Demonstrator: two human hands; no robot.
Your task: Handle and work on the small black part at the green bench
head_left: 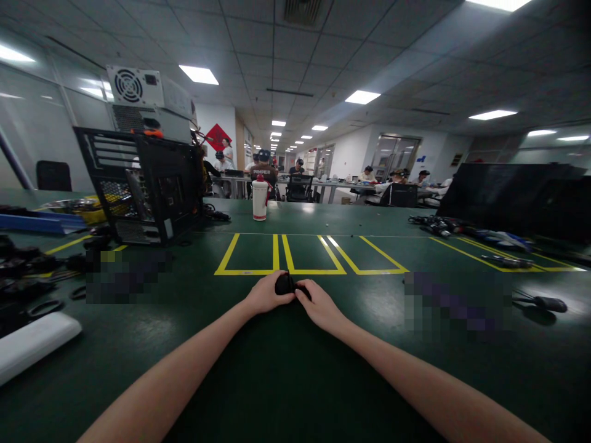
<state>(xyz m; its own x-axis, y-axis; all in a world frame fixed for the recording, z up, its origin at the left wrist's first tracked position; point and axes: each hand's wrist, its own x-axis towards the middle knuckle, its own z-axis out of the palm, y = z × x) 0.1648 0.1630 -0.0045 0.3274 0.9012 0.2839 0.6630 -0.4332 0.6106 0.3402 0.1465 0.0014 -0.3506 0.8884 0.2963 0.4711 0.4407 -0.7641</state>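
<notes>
Both arms are stretching forward over the green surface (pixel 295 369) and slanting inward, so the hands are meeting just on the near side of the yellow tape (pixel 314 272). The left hand (pixel 266 294) is angling toward the middle, its fingers curling over the far side of a small black object (pixel 282 285) while its thumb is lying along the near side; this grip is narrow and is holding the object. The right hand (pixel 321 303) is pointing left and away, its thumb and fingers pinching close on a dark piece (pixel 303 289); whether that piece is belonging to the same object, I cannot tell. The black object is sitting between the two hands, partly covered by the left. Farther off, a white bottle (pixel 259 200) is standing upright, and a computer case (pixel 157 191) is standing left of it.
</notes>
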